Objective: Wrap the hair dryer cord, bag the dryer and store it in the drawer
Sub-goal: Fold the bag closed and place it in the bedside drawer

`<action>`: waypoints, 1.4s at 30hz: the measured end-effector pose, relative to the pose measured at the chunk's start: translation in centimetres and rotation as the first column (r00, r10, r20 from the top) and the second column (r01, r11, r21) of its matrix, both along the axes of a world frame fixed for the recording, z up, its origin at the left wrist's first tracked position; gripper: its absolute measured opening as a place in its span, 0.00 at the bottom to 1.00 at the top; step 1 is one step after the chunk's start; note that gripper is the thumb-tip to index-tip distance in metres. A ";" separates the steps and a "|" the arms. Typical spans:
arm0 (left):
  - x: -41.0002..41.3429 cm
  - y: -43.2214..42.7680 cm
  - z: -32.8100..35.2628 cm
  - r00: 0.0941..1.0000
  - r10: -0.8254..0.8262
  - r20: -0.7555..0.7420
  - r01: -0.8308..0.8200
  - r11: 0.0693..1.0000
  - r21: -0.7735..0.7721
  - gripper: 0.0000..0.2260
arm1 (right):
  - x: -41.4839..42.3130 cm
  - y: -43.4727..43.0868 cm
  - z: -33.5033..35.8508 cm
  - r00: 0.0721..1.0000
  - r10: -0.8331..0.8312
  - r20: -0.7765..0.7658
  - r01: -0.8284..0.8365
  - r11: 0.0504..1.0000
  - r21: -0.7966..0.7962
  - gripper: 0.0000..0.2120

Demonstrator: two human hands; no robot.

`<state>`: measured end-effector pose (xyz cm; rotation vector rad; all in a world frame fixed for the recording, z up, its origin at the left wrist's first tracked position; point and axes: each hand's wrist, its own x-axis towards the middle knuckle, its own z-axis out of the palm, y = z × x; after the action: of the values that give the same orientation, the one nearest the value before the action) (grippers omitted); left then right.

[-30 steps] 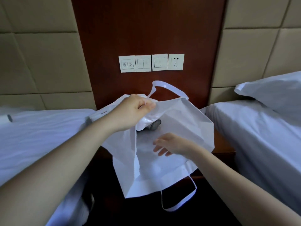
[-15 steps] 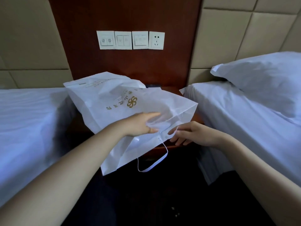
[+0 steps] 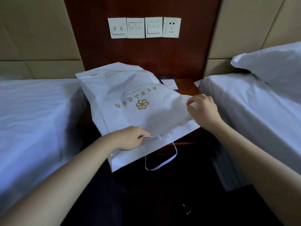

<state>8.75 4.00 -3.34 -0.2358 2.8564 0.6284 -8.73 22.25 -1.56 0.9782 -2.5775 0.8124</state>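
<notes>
While left hand [image 3: 130,140] and right hand [image 3: 203,110] pinch the bag's [image 3: 130,95] near edge and right corner, its long axis runs away toward the wall [image 3: 146,56].

Hotel twin room for sure: left bed [image 3: 37,111] and right bed [image 3: 244,111] in matching white sheets, wooden nightstand [image 3: 186,87] between, padded wall panels [image 3: 37,30], switches [image 3: 135,28] plus socket [image 3: 171,27] above, gold logo on the bag [image 3: 130,88].

white bag [image 3: 130,115] | gold "jiangxi" line, upside down | gold chinese characters | small print illegible
</notes>
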 end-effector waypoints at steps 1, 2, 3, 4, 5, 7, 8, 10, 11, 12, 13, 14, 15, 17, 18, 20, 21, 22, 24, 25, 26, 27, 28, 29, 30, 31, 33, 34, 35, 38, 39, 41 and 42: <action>0.7 -0.5 0.1 1.000 0.026 0.001 -0.026 0.999 0.019 0.08 | -0.3 -0.6 0.0 0.998 -0.060 -0.031 0.061 0.998 0.031 0.12; 1.4 -1.0 0.2 0.999 0.046 0.006 -0.046 0.997 0.054 0.08 | -0.4 -1.2 -0.1 0.992 -0.111 -0.055 0.116 0.989 0.092 0.15; 2.1 -1.5 0.3 0.997 0.076 0.020 -0.077 0.992 0.101 0.09 | -0.6 -1.7 -0.3 0.986 -0.154 -0.066 0.164 0.970 0.181 0.19; 2.8 -1.9 0.2 0.992 0.121 0.031 -0.124 0.980 0.156 0.11 | -0.6 -2.0 -0.4 0.980 -0.189 -0.066 0.200 0.941 0.271 0.22; 3.3 -2.2 0.0 0.983 0.181 0.020 -0.181 0.960 0.213 0.11 | -0.7 -2.3 -0.6 0.977 -0.210 -0.044 0.212 0.916 0.340 0.24; 4.2 -2.1 -0.7 0.923 0.358 -0.145 -0.302 0.903 0.306 0.07 | -0.4 -2.6 -0.9 0.975 -0.223 0.011 0.200 0.896 0.396 0.23; 4.5 -1.8 -1.1 0.832 0.464 -0.303 -0.373 0.874 0.312 0.06 | -0.1 -2.5 -1.1 0.975 -0.223 0.021 0.197 0.897 0.395 0.22; 5.0 -1.2 -1.9 0.564 0.608 -0.560 -0.529 0.786 0.320 0.09 | 0.4 -2.1 -1.4 0.974 -0.226 0.008 0.209 0.909 0.360 0.16; 5.1 -0.9 -2.4 0.451 0.657 -0.604 -0.602 0.724 0.337 0.14 | 0.5 -1.7 -1.8 0.972 -0.235 0.001 0.221 0.918 0.330 0.12; 5.3 -0.6 -2.9 0.379 0.709 -0.594 -0.663 0.656 0.360 0.20 | 0.6 -1.4 -2.1 0.968 -0.251 0.021 0.234 0.929 0.287 0.07; 5.5 -0.4 -3.4 0.338 0.759 -0.557 -0.702 0.597 0.387 0.25 | 0.7 -1.0 -2.4 0.961 -0.262 0.085 0.237 0.944 0.229 0.06; 5.6 -0.1 -4.0 0.316 0.793 -0.521 -0.719 0.558 0.414 0.29 | 0.6 -0.6 -2.9 0.948 -0.260 0.182 0.234 0.960 0.154 0.11; 5.6 0.1 -4.4 0.298 0.814 -0.499 -0.722 0.534 0.440 0.31 | 0.6 -0.1 -3.4 0.927 -0.229 0.296 0.221 0.973 0.060 0.14; 5.7 0.2 -5.0 0.238 0.843 -0.483 -0.720 0.487 0.494 0.34 | 0.4 0.5 -4.3 0.882 -0.111 0.457 0.195 0.971 -0.140 0.16; 5.7 0.0 -5.1 0.209 0.853 -0.478 -0.724 0.464 0.510 0.35 | 0.5 0.7 -4.7 0.868 -0.063 0.492 0.185 0.961 -0.203 0.17; 5.6 -0.7 -5.3 0.202 0.862 -0.464 -0.720 0.452 0.527 0.35 | 0.4 1.1 -5.3 0.839 -0.004 0.544 0.190 0.939 -0.287 0.15; 5.6 -0.9 -5.3 0.212 0.874 -0.436 -0.711 0.444 0.546 0.33 | 0.2 1.2 -5.5 0.826 0.013 0.563 0.201 0.927 -0.317 0.13; 5.7 -1.0 -5.4 0.225 0.888 -0.400 -0.705 0.432 0.563 0.31 | 0.2 1.3 -5.7 0.808 0.034 0.588 0.210 0.916 -0.342 0.12; 5.9 -0.8 -5.7 0.250 0.898 -0.363 -0.716 0.424 0.555 0.26 | 0.0 1.7 -6.2 0.751 0.082 0.655 0.236 0.894 -0.382 0.12; 6.0 -0.8 -6.0 0.256 0.899 -0.355 -0.720 0.423 0.551 0.25 | -0.1 2.0 -6.5 0.728 0.096 0.679 0.246 0.888 -0.389 0.12; 6.2 -0.8 -6.3 0.260 0.903 -0.341 -0.714 0.418 0.562 0.24 | 0.0 2.3 -6.6 0.725 0.098 0.682 0.247 0.887 -0.391 0.11; 6.3 -0.9 -6.7 0.266 0.912 -0.313 -0.700 0.406 0.588 0.23 | 0.0 2.4 -6.6 0.749 0.073 0.659 0.241 0.896 -0.373 0.09; 6.5 -0.9 -7.0 0.268 0.923 -0.278 -0.678 0.385 0.626 0.22 | 0.2 2.5 -6.6 0.789 0.018 0.614 0.237 0.913 -0.331 0.06; 6.6 -0.9 -7.1 0.270 0.932 -0.241 -0.652 0.361 0.667 0.21 | 0.5 2.6 -6.6 0.830 -0.056 0.555 0.240 0.934 -0.265 0.07; 6.7 -0.8 -7.2 0.275 0.937 -0.216 -0.625 0.344 0.701 0.20 | 0.9 2.5 -6.6 0.870 -0.137 0.474 0.249 0.951 -0.182 0.13; 6.7 -0.8 -7.3 0.284 0.938 -0.199 -0.603 0.337 0.723 0.19 | 1.4 2.4 -6.6 0.912 -0.196 0.361 0.251 0.961 -0.112 0.18; 6.6 -0.5 -7.1 0.311 0.933 -0.181 -0.565 0.335 0.754 0.16 | 2.7 1.9 -6.9 0.981 -0.191 0.041 0.192 0.980 -0.046 0.22; 6.5 -0.5 -6.9 0.324 0.931 -0.170 -0.549 0.331 0.768 0.13 | 3.6 1.6 -6.9 0.985 -0.128 -0.113 0.126 0.992 -0.028 0.23; 6.5 -0.4 -6.8 0.340 0.928 -0.155 -0.536 0.326 0.779 0.10 | 4.3 1.2 -6.8 0.972 -0.036 -0.232 0.035 0.999 -0.006 0.23; 6.7 -0.5 -6.6 0.378 0.922 -0.086 -0.491 0.279 0.825 0.05 | 7.6 -0.6 -6.7 0.886 0.340 -0.315 -0.310 0.940 0.142 0.24; 6.8 -0.6 -6.5 0.382 0.921 -0.070 -0.479 0.262 0.837 0.05 | 8.8 -1.3 -6.9 0.843 0.447 -0.300 -0.401 0.893 0.204 0.25; 7.2 -0.8 -6.3 0.389 0.920 -0.053 -0.455 0.242 0.857 0.07 | 11.0 -2.9 -7.9 0.761 0.571 -0.309 -0.481 0.815 0.323 0.27; 7.3 -0.9 -6.2 0.395 0.917 -0.051 -0.441 0.238 0.865 0.08 | 11.8 -3.7 -8.3 0.732 0.598 -0.327 -0.486 0.794 0.364 0.28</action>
<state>16.07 3.14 -9.56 -1.5551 2.3614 2.3847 3.05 18.55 -9.90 1.8265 -2.0414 0.3090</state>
